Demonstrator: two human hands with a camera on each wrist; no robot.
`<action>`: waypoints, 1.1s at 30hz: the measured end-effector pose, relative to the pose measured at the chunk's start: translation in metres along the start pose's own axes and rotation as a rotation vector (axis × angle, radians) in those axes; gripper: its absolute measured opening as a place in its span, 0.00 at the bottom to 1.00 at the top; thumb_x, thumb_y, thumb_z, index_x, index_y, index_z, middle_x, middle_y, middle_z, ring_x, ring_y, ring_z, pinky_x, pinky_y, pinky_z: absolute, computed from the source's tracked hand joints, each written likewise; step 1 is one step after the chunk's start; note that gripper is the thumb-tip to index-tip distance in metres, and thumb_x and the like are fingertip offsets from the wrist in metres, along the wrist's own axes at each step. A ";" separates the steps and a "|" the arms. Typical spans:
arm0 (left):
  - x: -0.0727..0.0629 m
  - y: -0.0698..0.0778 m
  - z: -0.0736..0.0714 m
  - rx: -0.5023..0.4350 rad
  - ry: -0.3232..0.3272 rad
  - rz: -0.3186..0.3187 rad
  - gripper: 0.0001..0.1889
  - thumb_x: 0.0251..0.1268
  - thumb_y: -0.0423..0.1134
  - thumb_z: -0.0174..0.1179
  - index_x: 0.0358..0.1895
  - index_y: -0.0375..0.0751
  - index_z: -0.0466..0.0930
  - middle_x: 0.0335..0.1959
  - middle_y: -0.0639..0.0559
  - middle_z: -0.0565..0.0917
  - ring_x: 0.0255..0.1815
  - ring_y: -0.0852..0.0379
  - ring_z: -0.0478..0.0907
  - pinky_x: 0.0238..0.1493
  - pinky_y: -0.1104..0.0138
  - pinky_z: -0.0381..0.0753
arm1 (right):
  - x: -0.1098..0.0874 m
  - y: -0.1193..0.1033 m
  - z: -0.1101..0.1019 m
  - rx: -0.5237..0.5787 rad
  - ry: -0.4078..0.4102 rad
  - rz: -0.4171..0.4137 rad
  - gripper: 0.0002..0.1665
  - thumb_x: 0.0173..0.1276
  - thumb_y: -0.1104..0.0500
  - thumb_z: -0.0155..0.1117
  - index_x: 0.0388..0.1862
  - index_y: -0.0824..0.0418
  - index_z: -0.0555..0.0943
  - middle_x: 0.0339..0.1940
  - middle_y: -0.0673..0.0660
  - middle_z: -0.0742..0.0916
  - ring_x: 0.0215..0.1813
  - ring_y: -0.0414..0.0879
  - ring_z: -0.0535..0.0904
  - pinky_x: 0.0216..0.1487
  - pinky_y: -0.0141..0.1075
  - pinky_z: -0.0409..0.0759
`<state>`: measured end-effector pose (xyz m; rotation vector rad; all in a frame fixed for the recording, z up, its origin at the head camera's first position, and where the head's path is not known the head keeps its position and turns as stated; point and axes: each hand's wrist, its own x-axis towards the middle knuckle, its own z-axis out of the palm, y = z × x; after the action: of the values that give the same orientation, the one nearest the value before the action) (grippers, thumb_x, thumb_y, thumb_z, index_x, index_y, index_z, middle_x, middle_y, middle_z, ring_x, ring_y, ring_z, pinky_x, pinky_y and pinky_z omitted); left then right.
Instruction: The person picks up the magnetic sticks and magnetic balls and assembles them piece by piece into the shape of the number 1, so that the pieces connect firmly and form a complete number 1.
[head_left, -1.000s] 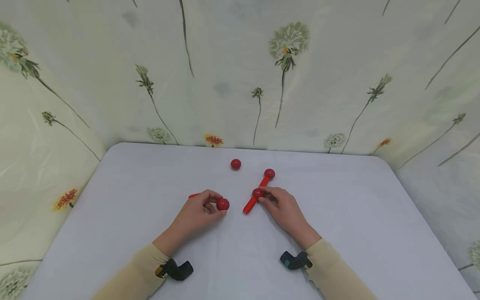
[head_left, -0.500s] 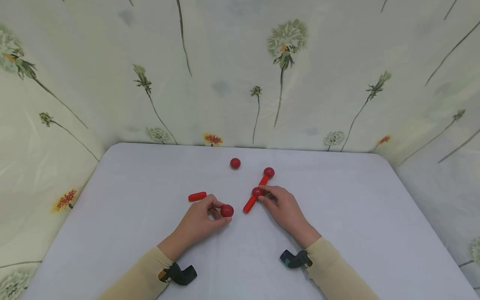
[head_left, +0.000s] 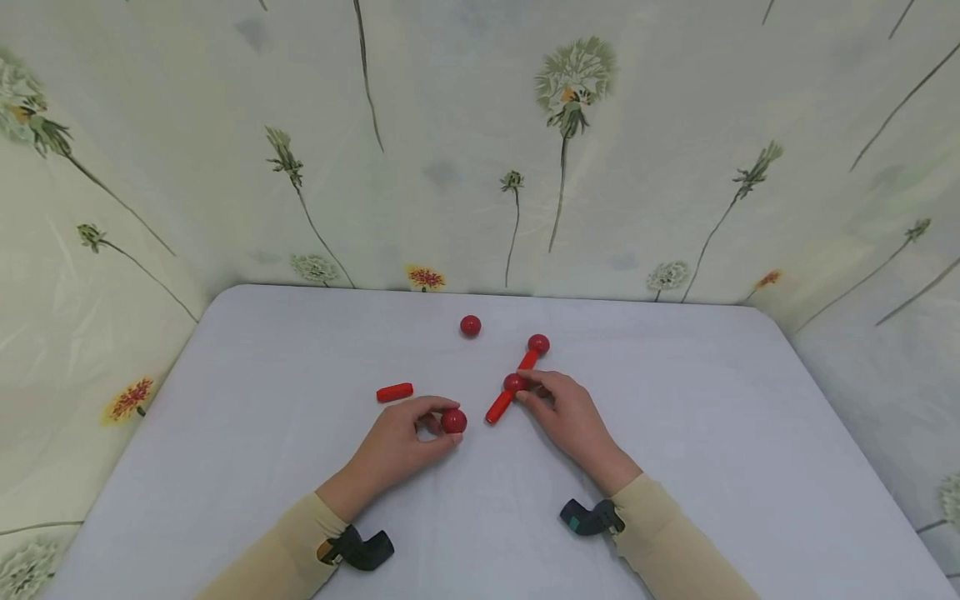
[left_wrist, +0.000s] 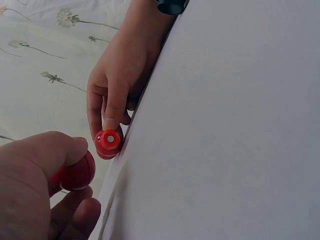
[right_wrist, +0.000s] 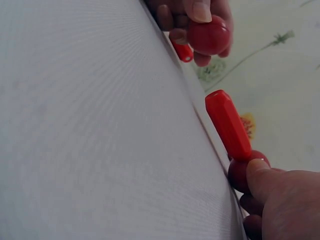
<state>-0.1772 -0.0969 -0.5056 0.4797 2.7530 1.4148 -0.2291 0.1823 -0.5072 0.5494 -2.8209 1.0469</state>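
Note:
My left hand (head_left: 401, 437) pinches a red ball (head_left: 453, 421) between thumb and fingers, close over the table. To its right, my right hand (head_left: 566, 414) pinches another red ball (head_left: 514, 383), which joins two red rods in a line. The near rod (head_left: 499, 407) points down-left toward the ball in my left hand, with a gap between them. At the far rod's (head_left: 528, 360) outer end sits a third ball (head_left: 538, 344). In the left wrist view, the near rod's end (left_wrist: 110, 139) shows a small silvery dot. The right wrist view shows its faceted sides (right_wrist: 228, 125).
A loose red rod (head_left: 394, 392) lies just beyond my left hand. Farther back, a loose red ball (head_left: 470, 326) rests on the white-covered table (head_left: 675, 417). Behind the table's far edge hangs a flower-printed cloth (head_left: 450, 125).
My left hand has moved right and a little nearer with its ball, uncovering the loose rod; its index finger has since shifted on the ball. The right hand stays put.

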 end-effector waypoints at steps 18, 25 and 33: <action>-0.005 0.002 0.009 0.130 0.014 0.078 0.19 0.57 0.48 0.72 0.52 0.54 0.83 0.39 0.67 0.80 0.39 0.64 0.75 0.40 0.69 0.79 | 0.000 0.002 0.002 -0.002 0.010 -0.004 0.23 0.68 0.52 0.69 0.62 0.47 0.80 0.48 0.44 0.84 0.48 0.40 0.78 0.49 0.39 0.80; -0.004 0.004 0.011 0.176 0.001 0.077 0.21 0.58 0.51 0.71 0.54 0.54 0.83 0.43 0.65 0.82 0.40 0.65 0.75 0.42 0.69 0.78 | 0.000 0.003 0.002 0.005 0.007 0.002 0.23 0.68 0.51 0.69 0.62 0.46 0.80 0.48 0.44 0.83 0.48 0.40 0.78 0.49 0.39 0.80; -0.002 0.004 0.014 0.179 -0.005 0.055 0.20 0.57 0.53 0.71 0.52 0.55 0.83 0.41 0.66 0.81 0.39 0.65 0.74 0.41 0.69 0.78 | 0.001 0.004 0.003 0.012 0.010 0.006 0.23 0.68 0.52 0.69 0.62 0.45 0.80 0.48 0.43 0.83 0.47 0.40 0.78 0.48 0.40 0.80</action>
<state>-0.1718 -0.0844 -0.5111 0.5666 2.8985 1.1798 -0.2307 0.1826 -0.5119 0.5357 -2.8112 1.0646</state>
